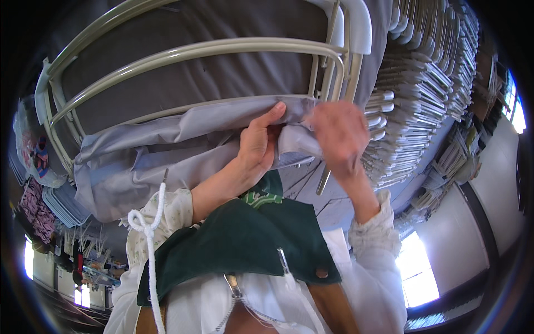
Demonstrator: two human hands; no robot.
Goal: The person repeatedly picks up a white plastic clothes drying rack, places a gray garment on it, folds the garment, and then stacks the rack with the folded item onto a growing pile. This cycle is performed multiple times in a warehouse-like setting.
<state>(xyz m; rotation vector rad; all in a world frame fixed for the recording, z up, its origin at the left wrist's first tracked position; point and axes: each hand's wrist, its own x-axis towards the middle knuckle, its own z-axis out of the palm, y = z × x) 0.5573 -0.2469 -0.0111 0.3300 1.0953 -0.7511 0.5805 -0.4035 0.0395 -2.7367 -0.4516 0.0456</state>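
Note:
A cream metal tube frame [200, 51] with curved bars lies in front of me. Loose, shiny grey fabric [161, 133] runs along its near bar and hangs in folds toward me. My left hand [257, 142] grips the fabric right of the middle, thumb on top and the other fingers tucked out of sight in a fold. Just to its right, my right hand [340, 136] is closed at the fabric's right end, close to the frame's corner. It is blurred by motion, and its fingertips are hidden.
Many cream metal frames [417, 106] are stacked in rows at right. Darker grey cloth [250, 75] lies beneath the frame in front. A clear plastic bag [41, 150] and light blue folded pieces [67, 203] sit at left. A white drawstring [150, 245] dangles from my clothing.

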